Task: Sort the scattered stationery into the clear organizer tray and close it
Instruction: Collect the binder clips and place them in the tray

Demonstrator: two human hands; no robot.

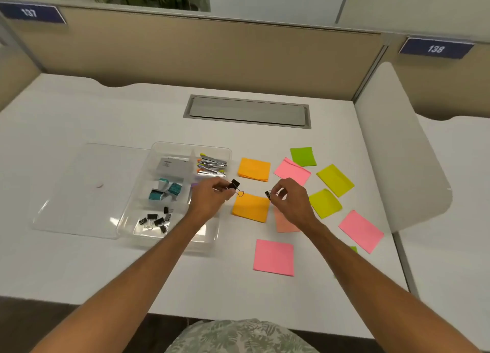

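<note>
So, mid-frame: left hand (212, 196) pinched small black metal binder clip (235, 185), right hand (289, 196) pinched smaller black clip (267, 194). Light, stiff, springy; probably best gripped by body.

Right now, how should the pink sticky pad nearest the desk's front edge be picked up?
Probably by its near edge, from the front: the pink sticky pad lies flat on the desk, bare surface all round, so a thumb can slip under there. The right hand is closer, once it drops its binder clip.
</note>
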